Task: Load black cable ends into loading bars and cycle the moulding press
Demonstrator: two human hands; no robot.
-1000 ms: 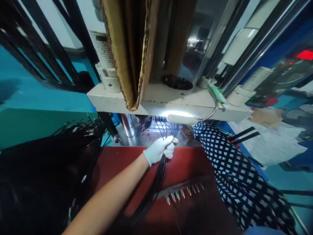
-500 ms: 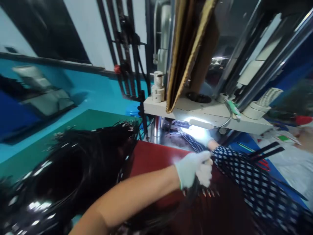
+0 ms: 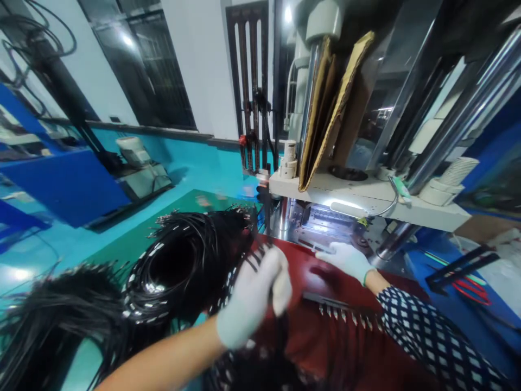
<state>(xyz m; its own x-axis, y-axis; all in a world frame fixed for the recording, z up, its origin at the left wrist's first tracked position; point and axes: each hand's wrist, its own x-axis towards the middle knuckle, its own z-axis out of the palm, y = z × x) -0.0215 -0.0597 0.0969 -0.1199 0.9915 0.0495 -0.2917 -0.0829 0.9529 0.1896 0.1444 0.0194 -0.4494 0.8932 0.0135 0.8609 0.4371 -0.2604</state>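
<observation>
My left hand (image 3: 255,296), in a white glove, is closed around a bunch of thin black cables (image 3: 280,347) that hangs down over the red work surface (image 3: 313,282). My right hand (image 3: 345,259), also gloved, lies flat with fingers stretched out on the red surface just in front of the lit opening of the press machine (image 3: 325,220). A row of cable ends with small metal tips (image 3: 345,315) lies on the red surface between my hands. A checked sleeve (image 3: 423,336) covers my right arm.
A large coil of black cables (image 3: 183,266) sits at left on the green bench, with another heap (image 3: 49,315) nearer the left edge. Cardboard sheets (image 3: 329,103) stand on the machine's white plate (image 3: 366,195). Chrome columns (image 3: 459,108) rise at right.
My left hand has pulled the cable bunch back from the machine opening toward me. My right hand has come out from the opening and lies flat on the red surface. The view has swung left.
</observation>
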